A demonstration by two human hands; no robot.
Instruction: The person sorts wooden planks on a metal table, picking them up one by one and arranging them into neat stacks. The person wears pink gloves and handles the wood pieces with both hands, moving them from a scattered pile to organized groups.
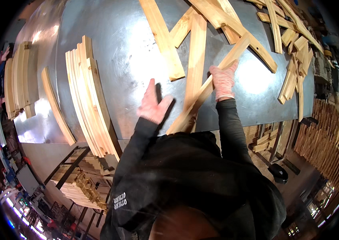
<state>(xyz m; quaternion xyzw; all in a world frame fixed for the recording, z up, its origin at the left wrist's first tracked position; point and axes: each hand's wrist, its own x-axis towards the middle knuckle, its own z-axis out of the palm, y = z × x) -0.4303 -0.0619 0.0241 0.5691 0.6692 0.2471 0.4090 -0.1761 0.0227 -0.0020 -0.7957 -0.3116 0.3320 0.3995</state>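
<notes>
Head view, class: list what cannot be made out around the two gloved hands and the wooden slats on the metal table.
- Near end of the long slat under the right hand: hidden by the person's dark hood.
- Left hand: blurred, fingers spread, apparently holding nothing.
- Top of the loose slat pile: cut off by the picture's upper edge.
- Near end of the stacked curved slats: overhangs the metal table edge into shadow.

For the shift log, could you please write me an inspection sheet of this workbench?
Surface: shiny grey metal table, glare patches.
Job's things: long pale wooden slat under right hand; neat row of curved wooden slats on edge at left.
Clutter: loose crossed wooden slats at far right.
Grippers: left hand open, gloved, above table; right hand gloved, gripping the slat.
Cables: nothing seen.
Surroundings: stacked timber beside the table, more below.
</notes>
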